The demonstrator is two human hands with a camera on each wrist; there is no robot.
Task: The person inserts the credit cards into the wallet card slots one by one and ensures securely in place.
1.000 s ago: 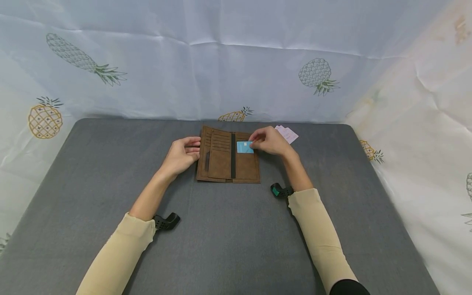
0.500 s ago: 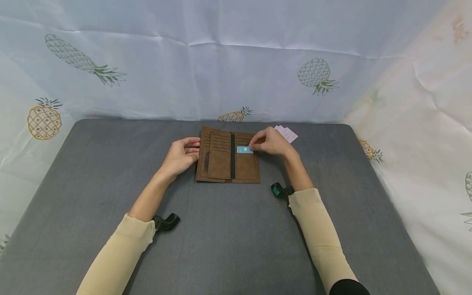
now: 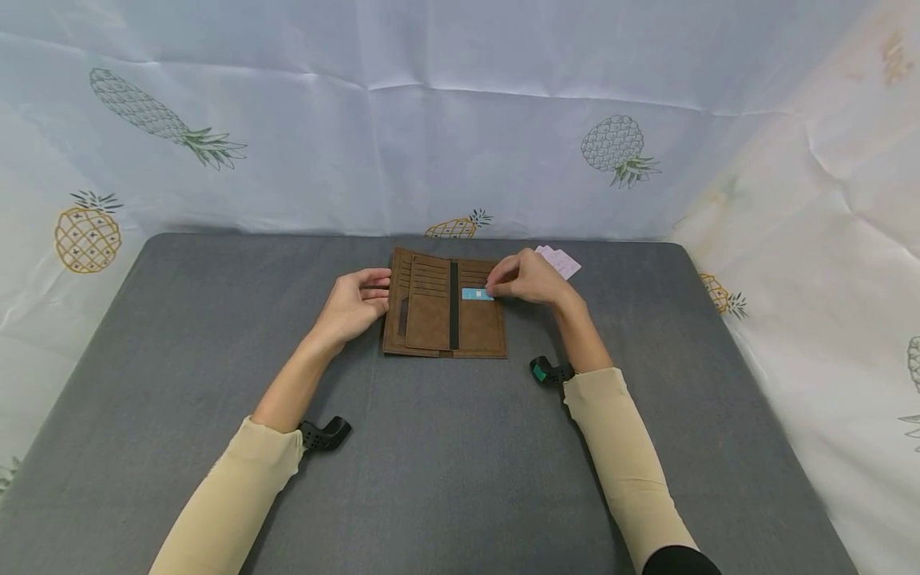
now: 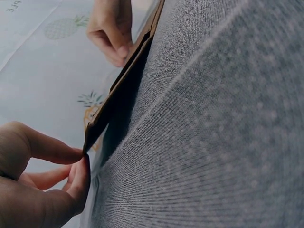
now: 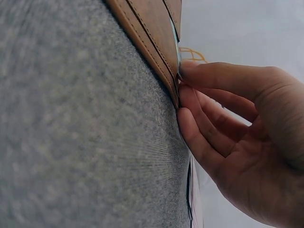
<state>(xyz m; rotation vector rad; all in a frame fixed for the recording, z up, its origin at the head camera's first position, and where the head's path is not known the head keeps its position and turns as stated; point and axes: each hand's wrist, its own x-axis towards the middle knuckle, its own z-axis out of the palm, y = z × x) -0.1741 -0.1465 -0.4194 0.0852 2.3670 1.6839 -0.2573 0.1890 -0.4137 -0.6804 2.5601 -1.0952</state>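
A brown bifold wallet (image 3: 429, 326) lies spread on the grey table, with slots on both halves and a dark strip along its middle. A blue card (image 3: 477, 294) sits partly inside a slot of the right half, only its upper strip showing. My right hand (image 3: 528, 277) pinches the card's right end; in the right wrist view the thumb is on the card's thin edge (image 5: 176, 42) and other fingers touch the wallet's border. With thumb and fingers, my left hand (image 4: 42, 175) pinches the wallet's left edge, which is raised off the cloth in the left wrist view.
Several pale pink cards (image 3: 564, 262) lie fanned behind my right hand, near the table's far edge. A white pineapple-print curtain (image 3: 402, 144) hangs behind the grey table (image 3: 431, 479). Each wrist carries a black device, the left one (image 3: 326, 433) close above the tabletop.
The blue card has slid down into the slot of the wallet's right half, so less of it shows. My right hand keeps its pinch, and my left hand stays at the wallet's edge.
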